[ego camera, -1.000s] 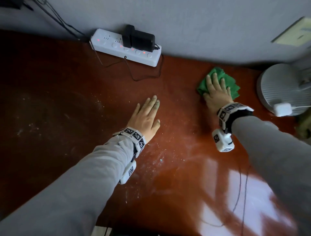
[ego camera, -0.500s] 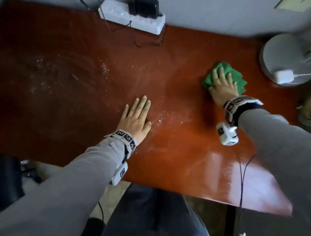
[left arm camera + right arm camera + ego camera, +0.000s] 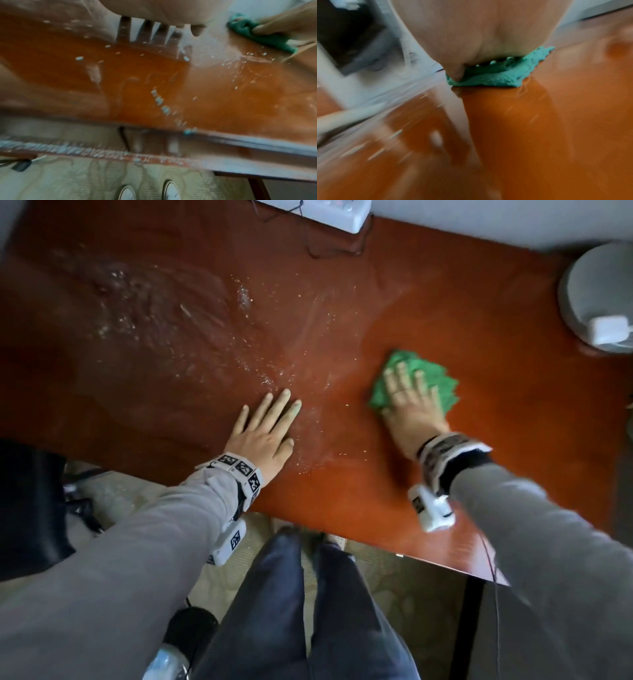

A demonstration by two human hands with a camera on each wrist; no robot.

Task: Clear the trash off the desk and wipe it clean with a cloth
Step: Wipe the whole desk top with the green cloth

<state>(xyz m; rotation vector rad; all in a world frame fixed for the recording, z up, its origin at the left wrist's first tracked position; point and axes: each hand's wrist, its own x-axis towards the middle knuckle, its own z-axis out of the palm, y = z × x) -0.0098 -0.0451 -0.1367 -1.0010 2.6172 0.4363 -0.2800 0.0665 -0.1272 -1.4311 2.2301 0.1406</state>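
Currently, green cloth pressed flat by right hand, left hand laid open on desk, nothing held.

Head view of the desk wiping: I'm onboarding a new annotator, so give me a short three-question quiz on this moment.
1. True or false: the right hand presses the crumpled green cloth onto the red-brown wooden desk.
2. What does the left hand hold? A) cloth B) nothing, it lies flat C) cable
3. Fill in: the white crumbs lie to the ___ of the cloth in the head view.

Key: 1 true; 2 B; 3 left.
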